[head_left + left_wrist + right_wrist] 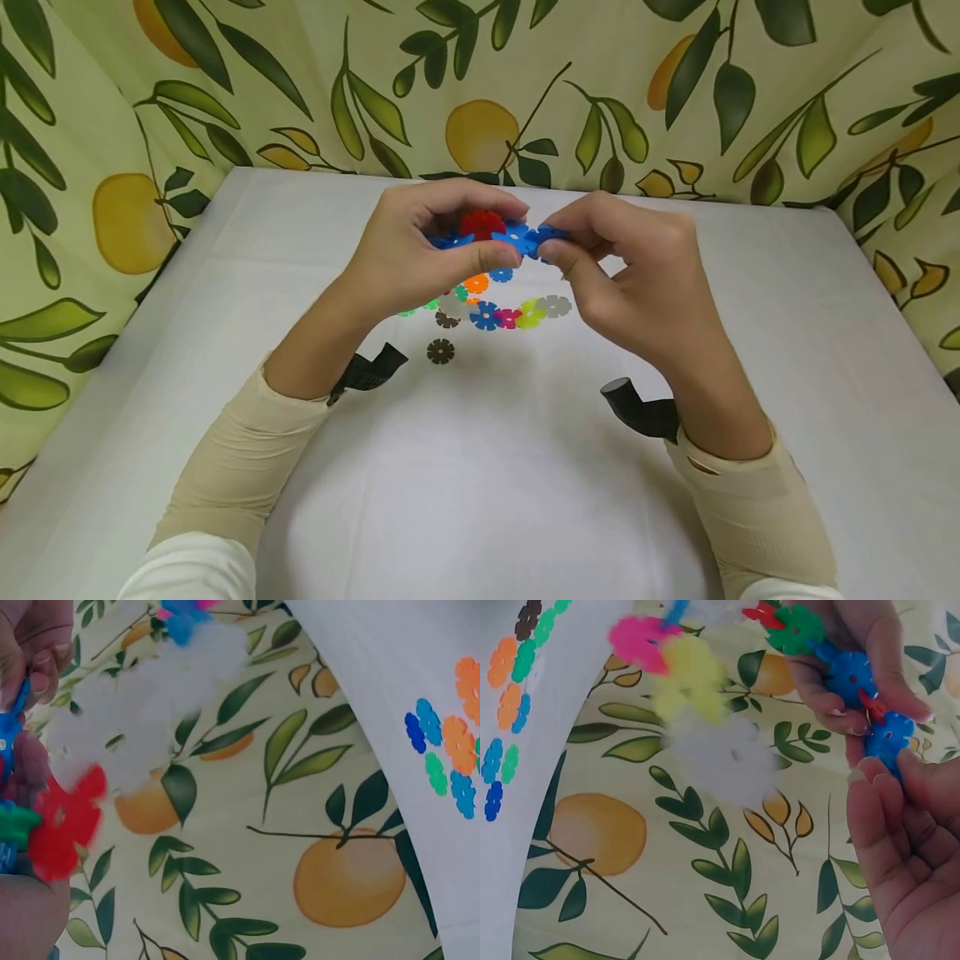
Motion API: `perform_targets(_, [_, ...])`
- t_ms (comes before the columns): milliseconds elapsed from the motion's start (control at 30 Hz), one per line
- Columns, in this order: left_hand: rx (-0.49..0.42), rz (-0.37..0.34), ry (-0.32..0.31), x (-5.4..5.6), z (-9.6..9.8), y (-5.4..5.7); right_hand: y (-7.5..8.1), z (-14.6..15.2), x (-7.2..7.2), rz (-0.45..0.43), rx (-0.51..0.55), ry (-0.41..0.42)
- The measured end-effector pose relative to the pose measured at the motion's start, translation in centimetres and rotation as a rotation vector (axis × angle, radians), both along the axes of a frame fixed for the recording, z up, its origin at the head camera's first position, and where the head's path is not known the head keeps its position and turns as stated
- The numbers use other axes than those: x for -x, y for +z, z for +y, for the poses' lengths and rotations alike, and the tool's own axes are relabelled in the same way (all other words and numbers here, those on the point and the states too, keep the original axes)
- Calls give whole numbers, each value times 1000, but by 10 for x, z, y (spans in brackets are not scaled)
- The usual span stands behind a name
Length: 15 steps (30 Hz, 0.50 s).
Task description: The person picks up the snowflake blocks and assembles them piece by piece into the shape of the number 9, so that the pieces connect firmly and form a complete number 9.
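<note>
Both hands hold a joined cluster of notched, flower-shaped plastic discs above the table. The left hand [408, 242] grips it, with a red disc [482, 223] and a blue disc [514, 237] showing between thumb and fingers. Thumb and fingers of the right hand [637, 267] pinch another blue disc [889, 739] at the cluster's right end. In the right wrist view, a green disc [796, 630] adjoins the blue ones. A chain with pink [641, 643], yellow [690, 679] and pale translucent [724, 759] discs appears blurred close to the camera; its joint to the cluster is hidden.
Loose discs lie on the white-covered table [480, 467], including orange [476, 284], green [510, 763] and dark brown [441, 352] ones. A curtain [480, 92] patterned with leaves and fruit hangs behind the far edge. Black wrist mounts [637, 408] project inward from both forearms.
</note>
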<state>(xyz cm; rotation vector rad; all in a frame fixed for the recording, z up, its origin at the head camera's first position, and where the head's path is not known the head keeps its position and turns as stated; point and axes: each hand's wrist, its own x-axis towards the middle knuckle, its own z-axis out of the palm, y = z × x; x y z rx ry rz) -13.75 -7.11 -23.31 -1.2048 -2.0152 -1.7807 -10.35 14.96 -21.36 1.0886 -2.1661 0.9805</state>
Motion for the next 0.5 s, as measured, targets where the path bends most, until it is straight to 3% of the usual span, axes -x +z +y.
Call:
perform_targets(133, [70, -8, -24, 0, -6, 4, 0, -3, 4, 3, 27, 54])
perform_targets(267, [236, -37, -48, -1, -13, 8, -6, -7, 10, -5, 43, 51])
perform_targets(400, [421, -13, -29, 1, -19, 11, -15, -7, 21, -59, 76, 54])
perform_targets(500, [508, -7, 9, 3, -25, 15, -25, 0, 36, -139, 131, 25])
